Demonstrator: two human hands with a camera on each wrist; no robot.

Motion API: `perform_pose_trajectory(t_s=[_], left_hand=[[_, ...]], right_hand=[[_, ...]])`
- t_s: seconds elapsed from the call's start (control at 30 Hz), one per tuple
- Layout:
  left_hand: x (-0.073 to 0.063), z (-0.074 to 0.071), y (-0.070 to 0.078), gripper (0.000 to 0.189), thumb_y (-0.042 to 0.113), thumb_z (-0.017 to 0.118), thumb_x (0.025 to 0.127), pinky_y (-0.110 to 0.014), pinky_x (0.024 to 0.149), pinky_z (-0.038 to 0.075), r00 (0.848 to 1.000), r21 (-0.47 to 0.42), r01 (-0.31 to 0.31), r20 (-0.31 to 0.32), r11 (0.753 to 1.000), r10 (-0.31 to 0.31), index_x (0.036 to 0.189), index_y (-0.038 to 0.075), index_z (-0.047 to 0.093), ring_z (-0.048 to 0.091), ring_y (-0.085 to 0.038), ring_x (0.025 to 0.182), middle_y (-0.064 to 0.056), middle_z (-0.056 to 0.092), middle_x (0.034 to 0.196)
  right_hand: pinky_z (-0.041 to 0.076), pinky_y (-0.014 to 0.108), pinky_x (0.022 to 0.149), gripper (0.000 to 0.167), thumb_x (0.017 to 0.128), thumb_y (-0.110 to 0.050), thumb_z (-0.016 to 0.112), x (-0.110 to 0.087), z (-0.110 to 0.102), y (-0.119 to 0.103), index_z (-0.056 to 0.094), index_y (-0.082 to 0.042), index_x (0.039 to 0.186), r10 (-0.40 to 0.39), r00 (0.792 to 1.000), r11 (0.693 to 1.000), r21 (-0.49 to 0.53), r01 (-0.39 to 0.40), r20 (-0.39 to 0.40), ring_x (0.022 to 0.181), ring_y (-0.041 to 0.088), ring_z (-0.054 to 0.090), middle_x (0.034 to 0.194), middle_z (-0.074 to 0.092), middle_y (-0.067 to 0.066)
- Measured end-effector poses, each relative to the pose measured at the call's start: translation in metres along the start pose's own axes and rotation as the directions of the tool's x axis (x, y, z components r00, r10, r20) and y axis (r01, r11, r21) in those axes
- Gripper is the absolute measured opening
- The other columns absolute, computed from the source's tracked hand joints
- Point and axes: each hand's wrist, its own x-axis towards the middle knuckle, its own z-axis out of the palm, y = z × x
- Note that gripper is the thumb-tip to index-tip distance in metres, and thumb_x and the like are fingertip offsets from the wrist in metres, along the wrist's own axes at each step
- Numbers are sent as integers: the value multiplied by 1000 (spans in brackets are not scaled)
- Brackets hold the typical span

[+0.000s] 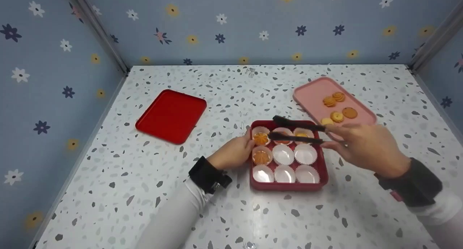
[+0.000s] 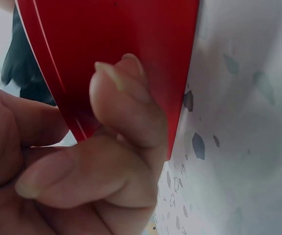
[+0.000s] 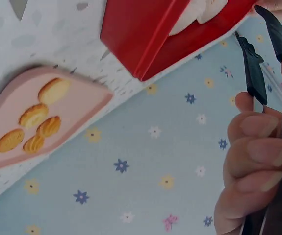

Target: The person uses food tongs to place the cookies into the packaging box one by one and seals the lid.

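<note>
Centrally on a speckled white worktop [image 1: 224, 220] sits a square red box [image 1: 287, 186], its nine white paper cups [image 1: 283, 154] arranged three by three. In the far row, the left cup holds a star-shaped orange cookie [image 1: 260, 138]; the middle and right cups show orange and yellow contents, partly hidden by black tongs [image 1: 300, 138]. In the middle row, the left cup holds another orange cookie [image 1: 261, 157], while the other cups show bare white paper.

The two hands are apart, one at each side of the box. The left hand [image 1: 233, 152] grips the box's left wall, its fingers bent against the red side. The right hand [image 1: 369, 147] is clamped around the tongs, which reach leftward over the far row — their two tips stand apart.

Beyond the box, to the right, a pink tray [image 1: 311, 91] carries five small golden cookies [image 1: 336, 116], the nearest partly hidden by the right hand. Farther off to the left lies a flat red tray [image 1: 170, 115]. Both wrists wear black straps [image 1: 204, 175] below white sleeves [image 1: 173, 214]. Pale blue walls [image 1: 238, 35] — printed with white, yellow and navy flowers — enclose the worktop.
</note>
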Motion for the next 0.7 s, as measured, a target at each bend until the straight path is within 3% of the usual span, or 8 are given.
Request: perform_pose_trajectory(t_s=[0.1, 0.2, 0.27, 0.37, 0.5, 0.6, 0.7], left_hand=[[0, 0, 1, 55, 26, 35, 109, -33, 62, 45, 1000, 0, 5, -1, 1000, -5, 156, 0, 22, 46, -17, 59, -3, 46, 69], [-1, 0, 1, 56, 26, 36, 109, -33, 62, 45, 1000, -6, 13, 0, 1000, -13, 157, 1, 20, 47, -17, 60, -3, 46, 70], [-1, 0, 1, 57, 27, 36, 109, -33, 62, 45, 1000, -12, 18, 1, 1000, -18, 157, 2, 19, 47, -17, 60, -3, 47, 70], [-1, 1, 0, 57, 28, 36, 109, -32, 60, 45, 1000, -24, 29, 6, 999, -29, 157, 3, 17, 47, -16, 59, -4, 47, 70], [-1, 1, 0, 58, 28, 35, 109, -32, 57, 45, 999, -36, 43, 13, 998, -42, 158, 4, 15, 46, -16, 57, -3, 48, 69], [0, 1, 0, 59, 29, 35, 109, -32, 55, 44, 999, -43, 49, 17, 998, -48, 158, 5, 12, 45, -15, 55, -3, 48, 68], [0, 1, 0, 59, 29, 35, 109, -31, 54, 44, 998, -51, 53, 20, 997, -52, 158, 5, 12, 45, -14, 54, -2, 48, 67]], right_hand=[[22, 27, 37, 47, 79, -35, 83, -2, -9, 20, 72, -10, 117, 35, 995, 999, -25, -37, -96, 41, 10, 24, 59, 57, 5], [20, 29, 38, 50, 82, -33, 81, -3, -15, 41, 71, -6, 123, 136, 982, 989, -32, -141, -129, 41, 13, 24, 50, 39, 0], [19, 31, 39, 51, 86, -34, 78, -3, -16, 55, 68, -2, 125, 224, 967, 974, -20, -228, -120, 42, 15, 25, 49, 36, 0], [21, 33, 40, 55, 91, -41, 72, -4, -11, 76, 66, 2, 125, 349, 934, 937, 23, -348, -70, 44, 20, 31, 52, 48, 8], [26, 37, 43, 74, 92, -60, 60, -8, 5, 101, 61, 3, 130, 499, 865, 863, 66, -501, 55, 50, 26, 39, 72, 64, 22], [28, 38, 43, 83, 89, -69, 55, -13, 18, 116, 59, 3, 133, 559, 820, 819, 77, -569, 122, 53, 27, 42, 78, 64, 24], [30, 38, 42, 84, 90, -70, 53, -18, 29, 126, 59, 2, 133, 572, 805, 806, 71, -587, 158, 55, 28, 45, 85, 65, 29]])
